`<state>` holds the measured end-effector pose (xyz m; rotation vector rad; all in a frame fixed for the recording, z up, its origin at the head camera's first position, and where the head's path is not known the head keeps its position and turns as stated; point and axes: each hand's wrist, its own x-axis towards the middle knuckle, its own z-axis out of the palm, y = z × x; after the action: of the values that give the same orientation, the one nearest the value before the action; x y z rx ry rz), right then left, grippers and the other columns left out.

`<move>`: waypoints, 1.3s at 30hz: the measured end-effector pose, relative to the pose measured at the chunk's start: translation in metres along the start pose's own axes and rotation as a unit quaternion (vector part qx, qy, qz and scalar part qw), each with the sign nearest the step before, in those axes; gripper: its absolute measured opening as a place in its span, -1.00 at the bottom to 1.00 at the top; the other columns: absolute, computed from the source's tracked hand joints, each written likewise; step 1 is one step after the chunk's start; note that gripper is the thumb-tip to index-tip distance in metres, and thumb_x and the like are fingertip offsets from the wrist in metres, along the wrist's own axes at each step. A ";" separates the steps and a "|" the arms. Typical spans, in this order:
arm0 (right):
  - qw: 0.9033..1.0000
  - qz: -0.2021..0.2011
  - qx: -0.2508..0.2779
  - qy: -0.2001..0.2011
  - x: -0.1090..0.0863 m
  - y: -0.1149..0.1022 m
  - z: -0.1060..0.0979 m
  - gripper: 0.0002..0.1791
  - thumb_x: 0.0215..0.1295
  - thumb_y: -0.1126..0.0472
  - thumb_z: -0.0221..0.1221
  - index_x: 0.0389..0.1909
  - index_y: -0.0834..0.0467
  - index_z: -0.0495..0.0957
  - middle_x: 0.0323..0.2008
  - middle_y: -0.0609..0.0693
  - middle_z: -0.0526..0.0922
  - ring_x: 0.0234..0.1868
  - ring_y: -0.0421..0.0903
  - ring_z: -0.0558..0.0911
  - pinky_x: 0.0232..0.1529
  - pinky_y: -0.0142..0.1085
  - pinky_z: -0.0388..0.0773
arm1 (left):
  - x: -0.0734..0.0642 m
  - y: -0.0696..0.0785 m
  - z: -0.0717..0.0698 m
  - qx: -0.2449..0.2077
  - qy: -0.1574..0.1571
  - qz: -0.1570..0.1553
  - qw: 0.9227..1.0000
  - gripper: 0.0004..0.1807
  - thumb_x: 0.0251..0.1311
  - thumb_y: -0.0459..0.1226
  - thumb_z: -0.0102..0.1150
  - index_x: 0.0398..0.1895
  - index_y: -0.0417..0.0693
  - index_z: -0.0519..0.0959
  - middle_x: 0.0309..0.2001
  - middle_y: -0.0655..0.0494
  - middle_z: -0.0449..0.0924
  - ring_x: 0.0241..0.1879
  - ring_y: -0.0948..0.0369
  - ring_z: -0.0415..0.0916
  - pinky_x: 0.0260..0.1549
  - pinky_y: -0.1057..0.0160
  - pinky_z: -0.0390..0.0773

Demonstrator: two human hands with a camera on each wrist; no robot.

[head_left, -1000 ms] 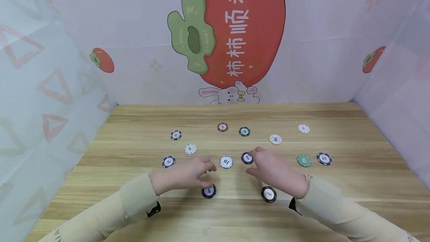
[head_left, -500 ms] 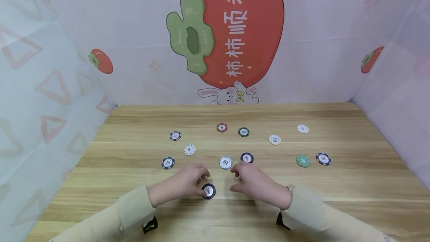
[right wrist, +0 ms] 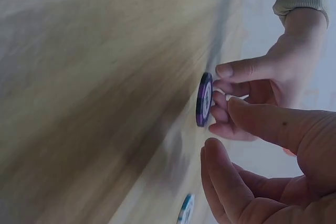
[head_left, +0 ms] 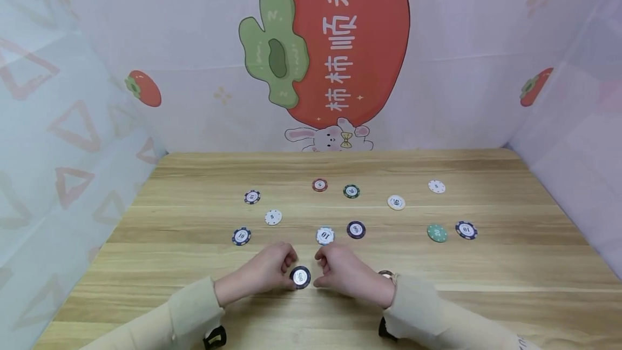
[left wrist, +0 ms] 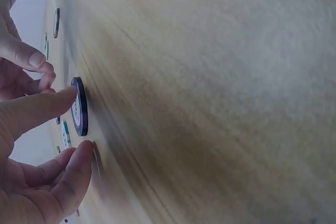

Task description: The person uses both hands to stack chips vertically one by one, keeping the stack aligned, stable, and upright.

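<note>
A dark poker chip marked 500 [head_left: 300,277] lies flat on the wooden table, between both hands. My left hand [head_left: 264,270] is just to its left, thumb tip at the chip's near left edge, fingers loosely bent. In the left wrist view, that thumb overlaps the face of the chip [left wrist: 81,114], while the fingertips stay apart from it. To the right of the chip, my right hand [head_left: 351,271] hovers with thumb and fingers parted and nothing between them. The right wrist view shows the chip's purple-and-black rim [right wrist: 200,103] beyond the right fingertips.
A light-blue 10 chip [head_left: 325,235] and another dark chip [head_left: 356,229] lie just beyond the right hand. A black chip [head_left: 386,274] is mostly hidden behind the right wrist. Several other chips, including a green one [head_left: 437,233], are spread across the wooden table [head_left: 160,263].
My right hand has left the dark chip at the right and moved left and nearer, up to the 500 chip. My left hand has drawn back slightly to that chip's left side.
</note>
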<state>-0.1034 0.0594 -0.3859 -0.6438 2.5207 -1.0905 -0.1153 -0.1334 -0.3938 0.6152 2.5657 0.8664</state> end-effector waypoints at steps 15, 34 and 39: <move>0.999 0.013 -0.035 0.003 0.010 -0.005 0.021 -0.64 -0.20 0.35 0.36 -0.31 0.34 0.52 -0.50 -0.04 0.41 -0.46 -0.23 0.34 -0.44 -0.43 0.34 | -0.003 0.001 0.008 -0.031 -0.006 -0.010 0.999 -0.59 -0.37 -0.51 0.40 -0.35 -0.26 0.46 -0.47 0.10 0.42 -0.48 0.25 0.37 -0.51 0.38 0.42; 0.997 -0.011 -0.072 0.029 0.000 -0.004 0.023 -0.91 -0.11 0.38 0.25 -0.51 0.24 0.55 -0.56 -0.10 0.38 -0.50 -0.25 0.32 -0.50 -0.47 0.29 | 0.002 0.009 0.015 -0.031 -0.014 0.016 0.999 -0.67 -0.32 -0.52 0.38 -0.42 -0.21 0.47 -0.50 0.14 0.42 -0.52 0.33 0.35 -0.53 0.42 0.42; 0.995 -0.017 -0.095 0.037 -0.005 -0.001 0.021 -0.92 -0.12 0.38 0.25 -0.54 0.24 0.55 -0.58 -0.11 0.36 -0.52 -0.25 0.30 -0.52 -0.46 0.28 | 0.004 0.012 0.017 -0.028 -0.015 0.028 0.999 -0.68 -0.30 -0.51 0.38 -0.43 -0.21 0.47 -0.50 0.15 0.43 -0.52 0.34 0.36 -0.51 0.44 0.42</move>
<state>-0.0897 0.0485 -0.3988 -0.7115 2.7098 -0.9092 -0.1073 -0.1141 -0.3997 0.6804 2.5000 0.9365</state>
